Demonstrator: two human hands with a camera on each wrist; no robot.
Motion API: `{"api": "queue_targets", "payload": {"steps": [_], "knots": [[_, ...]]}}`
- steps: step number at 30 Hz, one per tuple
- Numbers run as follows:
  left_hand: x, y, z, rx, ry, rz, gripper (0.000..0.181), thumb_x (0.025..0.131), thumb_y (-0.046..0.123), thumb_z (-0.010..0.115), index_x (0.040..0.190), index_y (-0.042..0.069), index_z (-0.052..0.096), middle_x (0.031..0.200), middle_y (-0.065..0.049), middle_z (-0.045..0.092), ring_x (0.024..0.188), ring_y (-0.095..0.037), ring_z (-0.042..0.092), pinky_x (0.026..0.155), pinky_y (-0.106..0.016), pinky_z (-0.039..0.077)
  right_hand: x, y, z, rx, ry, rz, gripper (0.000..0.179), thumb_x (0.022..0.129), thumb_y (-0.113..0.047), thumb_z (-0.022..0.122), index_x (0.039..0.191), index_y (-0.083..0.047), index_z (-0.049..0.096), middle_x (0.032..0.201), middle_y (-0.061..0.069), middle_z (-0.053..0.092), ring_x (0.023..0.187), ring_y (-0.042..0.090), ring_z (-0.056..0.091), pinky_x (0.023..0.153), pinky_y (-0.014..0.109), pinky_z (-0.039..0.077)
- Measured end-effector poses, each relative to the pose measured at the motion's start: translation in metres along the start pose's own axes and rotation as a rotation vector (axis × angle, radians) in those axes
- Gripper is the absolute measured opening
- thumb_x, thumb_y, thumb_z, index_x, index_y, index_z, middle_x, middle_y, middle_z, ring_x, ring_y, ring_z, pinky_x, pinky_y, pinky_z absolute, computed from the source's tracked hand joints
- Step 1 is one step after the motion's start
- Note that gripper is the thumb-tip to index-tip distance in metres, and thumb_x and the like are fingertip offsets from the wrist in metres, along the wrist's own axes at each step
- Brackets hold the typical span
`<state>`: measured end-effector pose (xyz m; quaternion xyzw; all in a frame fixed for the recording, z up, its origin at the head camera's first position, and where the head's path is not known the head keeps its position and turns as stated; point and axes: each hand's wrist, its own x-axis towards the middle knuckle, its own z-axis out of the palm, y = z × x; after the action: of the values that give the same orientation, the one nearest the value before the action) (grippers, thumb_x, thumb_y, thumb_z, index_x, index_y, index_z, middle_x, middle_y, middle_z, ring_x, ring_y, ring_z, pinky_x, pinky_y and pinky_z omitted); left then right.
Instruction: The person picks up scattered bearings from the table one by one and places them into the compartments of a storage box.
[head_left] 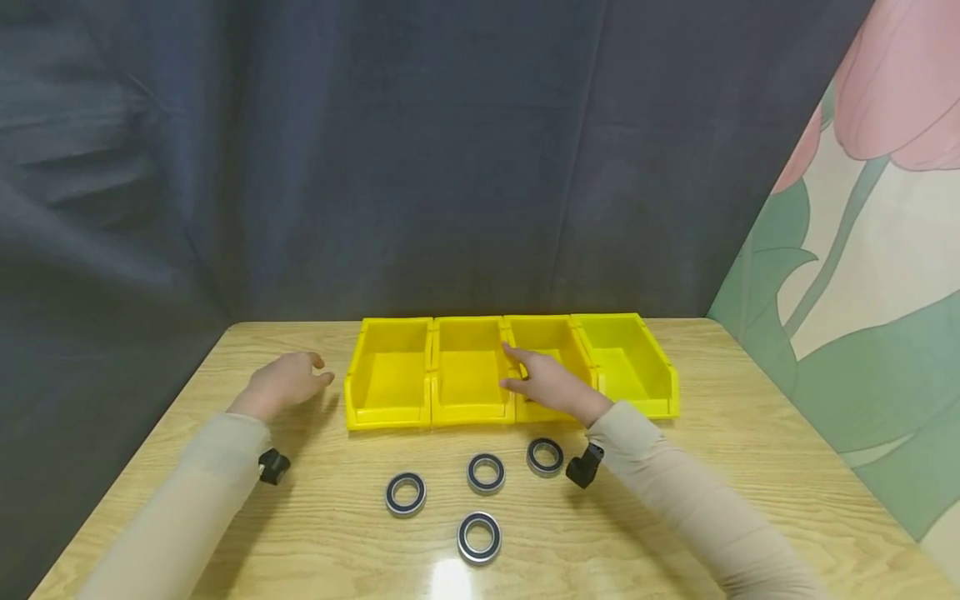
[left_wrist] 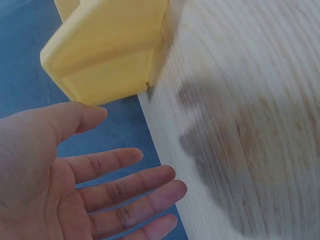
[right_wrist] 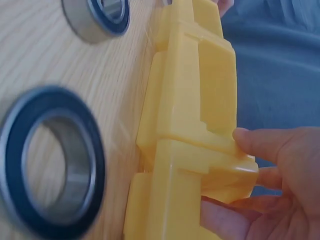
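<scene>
Four yellow storage bins stand side by side: the leftmost bin (head_left: 392, 375), the second bin (head_left: 472, 375), the third bin (head_left: 551, 333) and the rightmost bin (head_left: 622, 367). My right hand (head_left: 551, 383) is over the third one, thumb and fingers spread around the wall it shares with the second. In the right wrist view, the thumb (right_wrist: 255, 140) lies right at a bin rim while other fingers reach behind the wall. Left of the row, my left hand (head_left: 288, 383) hovers with nothing in it, fingers loosely extended.
Several ball bearings lie in front of the bins: a left one (head_left: 405, 494), a middle one (head_left: 486, 473), a right one (head_left: 545, 457) and a near one (head_left: 479, 538). A dark curtain (head_left: 420, 167) hangs behind the wooden table (head_left: 337, 550); a floral wall (head_left: 885, 333) borders the right.
</scene>
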<state>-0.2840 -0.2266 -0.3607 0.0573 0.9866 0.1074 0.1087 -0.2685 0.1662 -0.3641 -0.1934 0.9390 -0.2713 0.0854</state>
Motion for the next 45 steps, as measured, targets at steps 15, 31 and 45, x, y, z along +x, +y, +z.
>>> {"api": "queue_targets", "payload": {"steps": [15,31,45], "knots": [[-0.013,0.001,-0.027,-0.025,0.053,0.007,0.059,0.099,0.041,0.043,0.139,-0.002,0.046,0.137,-0.029,0.049,0.121,-0.049,0.049,0.092,-0.063,0.042,0.008,-0.012,0.005,0.014,0.000,0.008,0.071,0.097,-0.027,0.060,0.153,-0.007,0.023,0.153,0.019,0.034,0.059,0.013,0.045,0.072,0.030,0.045],[-0.076,0.123,-0.036,-0.077,0.039,0.397,0.045,0.094,0.039,0.060,0.132,0.014,0.058,0.103,-0.003,0.070,0.080,-0.012,0.064,0.073,-0.032,0.053,0.011,-0.007,0.005,0.009,-0.012,-0.006,0.072,0.097,-0.029,0.060,0.154,-0.008,0.022,0.152,0.019,0.037,0.052,0.013,0.049,0.076,0.032,0.046],[-0.085,0.136,0.039,0.202,-0.156,0.456,0.040,0.083,0.040,0.073,0.111,0.011,0.067,0.099,-0.001,0.067,0.071,-0.010,0.054,0.062,-0.031,0.048,0.009,-0.009,0.004,0.021,-0.014,0.014,0.072,0.096,-0.029,0.061,0.154,-0.008,0.023,0.150,0.020,0.040,0.068,0.012,0.060,0.079,0.033,0.049]]}}
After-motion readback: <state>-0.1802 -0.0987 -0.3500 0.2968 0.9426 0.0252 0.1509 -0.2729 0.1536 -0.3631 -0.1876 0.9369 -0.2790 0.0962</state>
